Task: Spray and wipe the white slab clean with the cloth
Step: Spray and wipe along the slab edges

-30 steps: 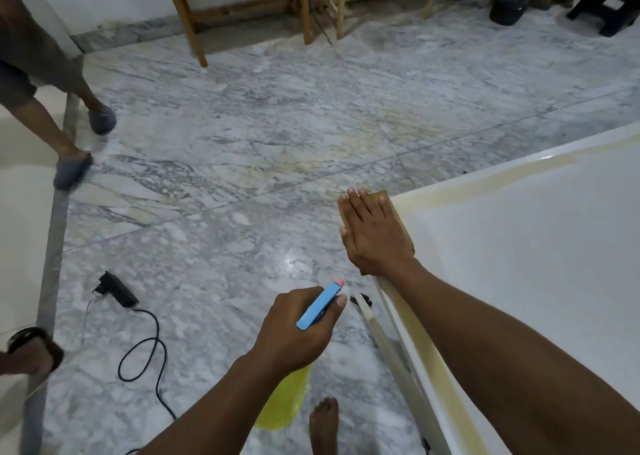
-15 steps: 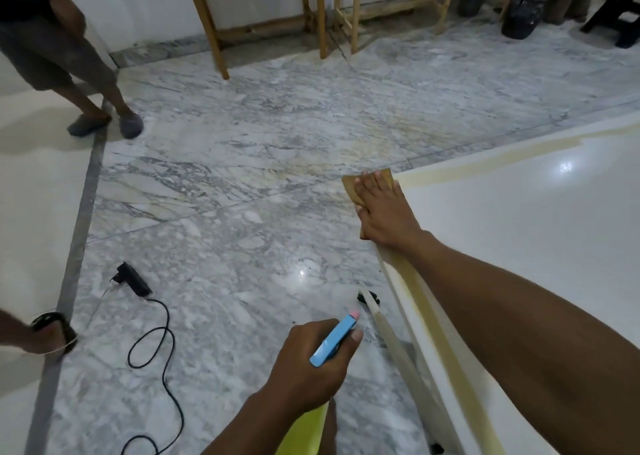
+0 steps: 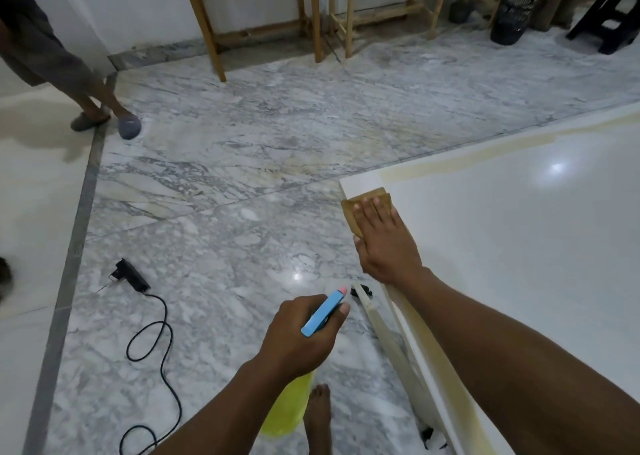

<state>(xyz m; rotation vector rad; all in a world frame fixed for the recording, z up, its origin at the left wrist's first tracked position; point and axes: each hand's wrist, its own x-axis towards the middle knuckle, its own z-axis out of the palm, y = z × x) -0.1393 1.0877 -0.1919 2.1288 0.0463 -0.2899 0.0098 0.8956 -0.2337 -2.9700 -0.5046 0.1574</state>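
Under the flattened fingers [image 3: 372,212] of the right hand [image 3: 386,243] lies a tan cloth [image 3: 351,208], pressed onto the near corner of the white slab [image 3: 519,246]; the fingers are stretched out together and the cloth shows only ahead of and to the left of the fingertips, its left edge reaching the slab's rim. Beyond the fingertips a yellowish band of residue [image 3: 450,163] runs along the slab's far edge, and a similar band follows the near edge below the wrist. To the right of the hand the slab's glossy surface carries a bright light reflection. Nearer the body and to the left, the left hand [image 3: 301,336] is curled around a spray bottle [image 3: 287,409], fingers wrapped at its blue head [image 3: 323,312], the pink tip pointing up toward the slab corner, the yellow-green body hanging below the fist. It is off the slab, over the marble floor [image 3: 225,177]. A bare foot [image 3: 317,416] stands just beside the bottle's body. Farther left of these fingers a black cable [image 3: 152,343] with a plug lies on the floor, and well beyond stand another person's legs [image 3: 90,94], wooden frames [image 3: 315,14] and a black mesh bin [image 3: 514,18].
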